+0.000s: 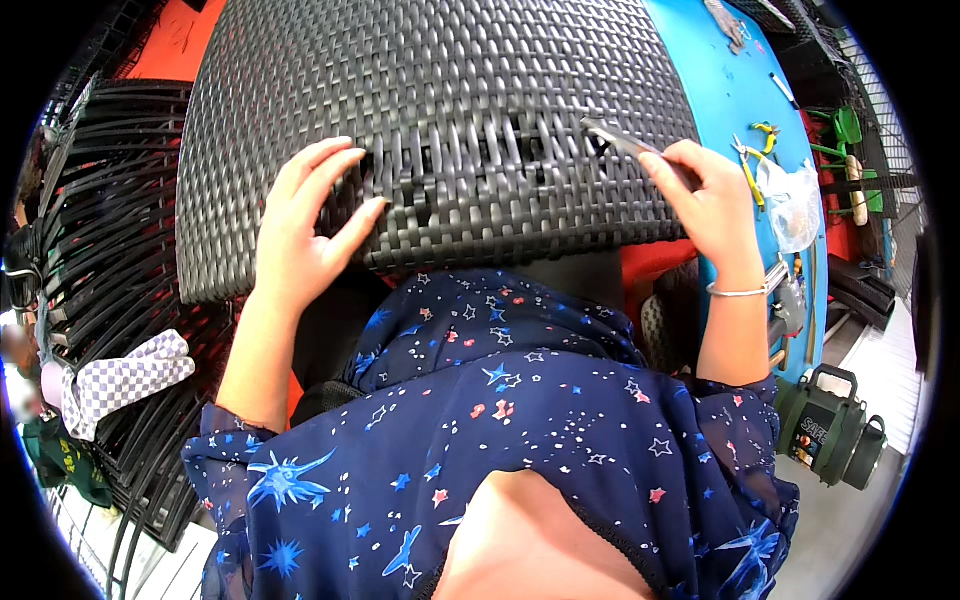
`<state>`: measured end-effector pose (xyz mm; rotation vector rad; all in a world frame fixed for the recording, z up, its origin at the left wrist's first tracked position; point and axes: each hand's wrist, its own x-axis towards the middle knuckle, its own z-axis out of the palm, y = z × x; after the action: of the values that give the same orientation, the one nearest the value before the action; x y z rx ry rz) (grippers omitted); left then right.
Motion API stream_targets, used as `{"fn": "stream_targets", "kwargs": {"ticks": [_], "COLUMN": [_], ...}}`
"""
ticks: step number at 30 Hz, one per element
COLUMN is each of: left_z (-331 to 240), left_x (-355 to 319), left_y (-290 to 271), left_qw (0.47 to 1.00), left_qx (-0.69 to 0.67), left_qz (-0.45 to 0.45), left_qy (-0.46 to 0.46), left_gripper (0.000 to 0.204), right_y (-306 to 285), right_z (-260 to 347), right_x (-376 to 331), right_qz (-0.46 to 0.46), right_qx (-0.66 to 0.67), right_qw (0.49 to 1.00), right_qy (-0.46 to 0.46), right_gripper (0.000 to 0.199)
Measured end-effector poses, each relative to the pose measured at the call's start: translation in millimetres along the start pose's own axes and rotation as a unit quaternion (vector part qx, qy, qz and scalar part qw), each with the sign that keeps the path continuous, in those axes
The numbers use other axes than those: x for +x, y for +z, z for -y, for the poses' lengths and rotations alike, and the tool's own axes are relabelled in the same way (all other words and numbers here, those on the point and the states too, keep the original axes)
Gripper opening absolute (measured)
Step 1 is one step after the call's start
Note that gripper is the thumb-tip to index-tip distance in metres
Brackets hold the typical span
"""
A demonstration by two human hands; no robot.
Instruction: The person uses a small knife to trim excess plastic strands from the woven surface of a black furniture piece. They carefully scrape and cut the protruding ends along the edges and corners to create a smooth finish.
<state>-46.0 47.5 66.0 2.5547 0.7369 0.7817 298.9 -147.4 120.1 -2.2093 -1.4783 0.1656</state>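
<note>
A large black woven wicker panel (440, 75) spreads out in front of me. Near its closer edge a band of looser strands (450, 150) shows dark gaps in the weave. My left hand (310, 215) rests at the left end of that band, thumb and fingers apart, fingertips on the weave and nothing held. In my right hand (710, 195), pinched between thumb and fingers, is a flat grey blade-like tool (625, 140). Its tip points left and touches or hovers just over the weave by a gap; I cannot tell which. Its rear end is hidden in the hand.
On the blue tabletop (720, 90) at the right lie yellow-handled pliers (750, 170), a clear plastic bag (792, 205) and a marker (784, 91). Stacked black curved frames (120, 200) stand at the left, with a checkered cloth (130, 380). A dark green case (825, 430) is at lower right.
</note>
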Motion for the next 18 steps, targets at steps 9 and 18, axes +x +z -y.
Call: {"fn": "stream_targets", "kwargs": {"ticks": [9, 18], "left_z": [-19.2, -39.7], "left_x": [0.2, 24.3], "left_y": [0.6, 18.7], "left_qw": [1.000, 0.996], "left_qx": [-0.008, 0.046], "left_qz": [-0.011, 0.054], "left_qy": [0.014, 0.053], "left_gripper": [0.046, 0.054], "right_y": [-4.5, -19.2], "right_z": [-97.7, -195.3], "right_x": [-18.3, -47.9], "right_qz": [-0.147, -0.111], "right_qx": [-0.062, -0.189], "right_qw": [0.981, 0.960], "right_qy": [0.114, 0.174], "right_gripper": [0.032, 0.037]}}
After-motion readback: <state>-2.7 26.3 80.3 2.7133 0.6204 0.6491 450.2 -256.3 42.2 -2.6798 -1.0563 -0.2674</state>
